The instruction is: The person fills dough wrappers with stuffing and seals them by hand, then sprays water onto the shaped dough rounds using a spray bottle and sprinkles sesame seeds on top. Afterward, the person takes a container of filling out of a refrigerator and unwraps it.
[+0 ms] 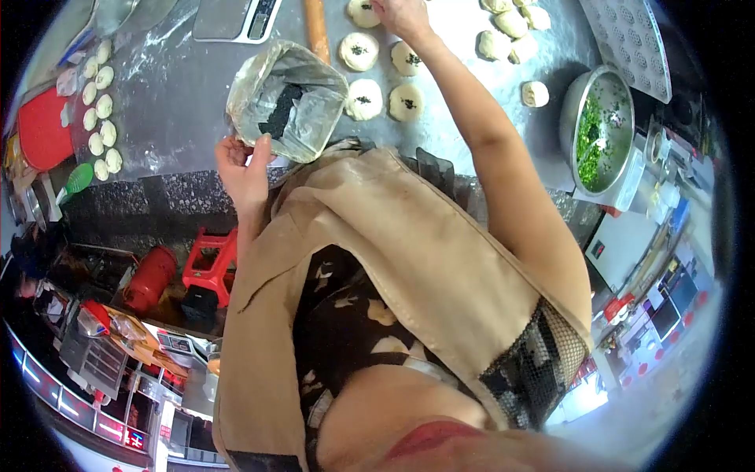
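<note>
My left hand (244,169) grips the near-left corner of a cloudy, flour-dusted plastic tub (326,102), thumb on the rim. The tub is tilted toward me, and black seeds (283,110), which look like sesame, lie inside. My right hand (403,17) reaches to the top edge of the view, over a round of dough (363,12), fingertips drawn together. What they hold, if anything, is too small to make out. Below it are several flattened dough rounds (359,52) with dark seeds at their centres.
A rolling pin (316,30) and a digital scale (228,20) lie behind the tub. Several plain dough pieces (495,45) sit at right, others (105,106) far left. A steel bowl (568,130) holds chopped greens (588,138). A red stool (211,256) stands below the table.
</note>
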Tool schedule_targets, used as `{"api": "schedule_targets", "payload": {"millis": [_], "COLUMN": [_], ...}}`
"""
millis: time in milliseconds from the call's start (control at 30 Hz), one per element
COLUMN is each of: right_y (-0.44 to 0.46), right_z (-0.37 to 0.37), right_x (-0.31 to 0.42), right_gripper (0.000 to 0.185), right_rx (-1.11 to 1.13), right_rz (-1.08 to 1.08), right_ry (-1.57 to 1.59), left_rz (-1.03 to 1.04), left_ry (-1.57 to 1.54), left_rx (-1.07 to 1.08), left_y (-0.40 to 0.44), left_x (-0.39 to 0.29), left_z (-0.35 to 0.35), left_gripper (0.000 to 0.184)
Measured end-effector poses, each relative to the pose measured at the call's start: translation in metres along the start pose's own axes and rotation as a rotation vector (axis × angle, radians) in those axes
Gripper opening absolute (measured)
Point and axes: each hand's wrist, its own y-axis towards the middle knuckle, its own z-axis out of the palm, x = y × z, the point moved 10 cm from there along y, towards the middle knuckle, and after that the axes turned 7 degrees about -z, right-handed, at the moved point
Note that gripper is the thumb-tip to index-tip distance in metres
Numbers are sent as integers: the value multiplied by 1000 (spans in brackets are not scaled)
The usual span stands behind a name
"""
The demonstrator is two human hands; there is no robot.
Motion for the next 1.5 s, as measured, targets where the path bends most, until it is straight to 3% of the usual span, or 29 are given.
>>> {"api": "schedule_targets", "payload": {"millis": [133, 267, 400, 567, 767, 833, 967, 1100, 1333, 1500], "right_y": [-3, -19, -15, -24, -10, -4, 20, 58, 124, 203], "right_z": [12, 30, 5, 49, 96, 129, 196, 203, 280, 341], "right_x": [6, 4, 32, 132, 330, 376, 472, 603, 698, 720], "right_gripper": [11, 12, 13, 14, 18, 18, 16, 12, 15, 55], "right_rx": [65, 208, 10, 166, 206, 282, 308, 308, 303, 223], "right_rz": [-91, 16, 130, 115, -31, 85, 40, -124, -226, -64], "right_ry": [-119, -223, 73, 372, 663, 788, 671, 714, 647, 721], "left_rz": [56, 16, -55, -113, -90, -70, 6, 89, 52, 75], "left_ry": [-39, -159, -255, -305, -500, -564, -548, -595, -836, -799], "left_rx": [-21, -111, -278, -479, -511, -498, -558, -666, -796, -842], "left_y": [-10, -27, -50, -79, -64, -51, -41, -41, 2, 90], "left_x": [3, 11, 28, 59, 95, 102, 129, 142, 137, 117], "left_z": [-12, -34, -74, -149, -254, -297, -413, -514, -652, -751], "left_gripper": [29, 27, 25, 28, 24, 22, 20, 20, 22, 25]}}
